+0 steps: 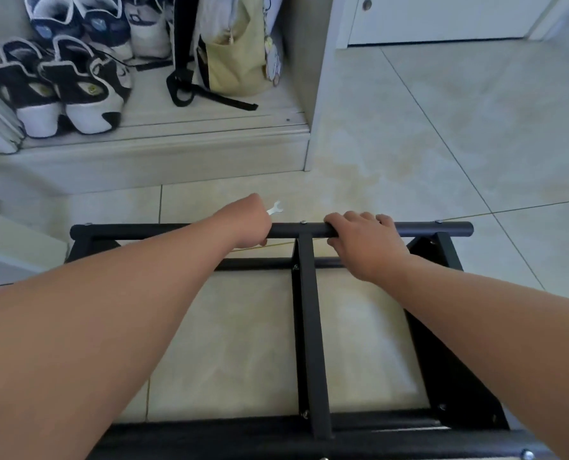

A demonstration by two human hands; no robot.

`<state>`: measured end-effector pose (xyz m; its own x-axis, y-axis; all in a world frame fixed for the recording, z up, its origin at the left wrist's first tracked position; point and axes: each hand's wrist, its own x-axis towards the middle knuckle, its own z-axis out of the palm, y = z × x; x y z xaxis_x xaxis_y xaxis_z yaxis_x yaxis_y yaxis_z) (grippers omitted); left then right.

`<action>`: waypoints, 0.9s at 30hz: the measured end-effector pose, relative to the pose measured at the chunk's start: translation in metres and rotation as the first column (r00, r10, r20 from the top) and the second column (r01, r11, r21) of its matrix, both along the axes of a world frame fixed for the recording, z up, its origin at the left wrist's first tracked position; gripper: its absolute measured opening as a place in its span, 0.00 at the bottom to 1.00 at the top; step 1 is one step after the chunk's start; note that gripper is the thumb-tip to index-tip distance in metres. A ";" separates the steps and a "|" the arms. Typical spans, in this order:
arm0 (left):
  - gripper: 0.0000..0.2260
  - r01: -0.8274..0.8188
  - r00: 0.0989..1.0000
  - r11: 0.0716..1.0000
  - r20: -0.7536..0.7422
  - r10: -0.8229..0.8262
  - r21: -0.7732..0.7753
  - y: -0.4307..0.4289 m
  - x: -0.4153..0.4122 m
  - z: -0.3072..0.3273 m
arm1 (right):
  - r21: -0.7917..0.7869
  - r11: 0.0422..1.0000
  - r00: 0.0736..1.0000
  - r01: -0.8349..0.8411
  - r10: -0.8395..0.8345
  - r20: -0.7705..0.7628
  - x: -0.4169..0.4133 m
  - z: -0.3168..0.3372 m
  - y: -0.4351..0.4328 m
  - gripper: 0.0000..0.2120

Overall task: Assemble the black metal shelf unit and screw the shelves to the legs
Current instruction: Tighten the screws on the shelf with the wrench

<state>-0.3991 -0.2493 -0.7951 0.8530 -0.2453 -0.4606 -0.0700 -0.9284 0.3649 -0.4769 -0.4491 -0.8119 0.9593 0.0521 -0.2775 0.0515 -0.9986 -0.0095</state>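
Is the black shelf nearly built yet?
Partly. Done: the frame's bars are joined, screws showing along the top tube. In hand: the right hand grips that tube; the left hand holds a small wrench beside it. Left: probably more tightening; floor tiles show through the frame.

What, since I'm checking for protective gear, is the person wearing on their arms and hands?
Nothing that shows. The left hand and right hand are bare, without gloves. Both forearms are uncovered to the frame's edge, with no sleeve, watch or bracelet in view.
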 end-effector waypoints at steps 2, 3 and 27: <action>0.08 -0.052 0.999 0.997 0.001 0.052 -0.062 0.003 -0.003 -0.006 | -0.009 1.000 0.997 -0.011 0.012 0.070 -0.003 0.002 -0.001 0.12; 0.07 -0.060 0.998 0.996 0.006 0.060 -0.072 0.004 -0.007 -0.005 | -0.009 1.000 0.997 -0.017 0.018 0.080 -0.006 0.007 -0.001 0.11; 0.01 -0.031 0.995 0.998 0.097 0.026 0.049 0.065 -0.311 0.129 | 0.074 0.996 0.999 -0.048 0.049 -0.014 -0.319 0.145 0.072 0.15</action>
